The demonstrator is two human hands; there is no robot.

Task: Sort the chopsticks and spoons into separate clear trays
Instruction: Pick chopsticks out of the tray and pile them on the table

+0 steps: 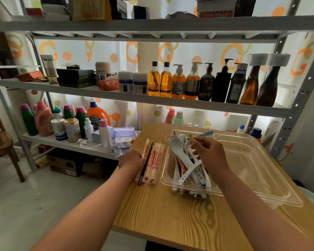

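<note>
- Found wrapped chopsticks (153, 160) piled on the surface (170, 214), just beside the small tray (166, 180).
- Found spoons (179, 153) heaped in that tray, with the big tray (252, 160) touching it.
- Saw left grip (132, 159) touching the pile; could not tell if holding.
- Saw right grip (209, 153) curled, seemingly pinching one of the spoons.
- Judged spoons light, hard, slippery: best taken by the handle. Judged chopsticks thin and light: best pinched at the middle.
</note>
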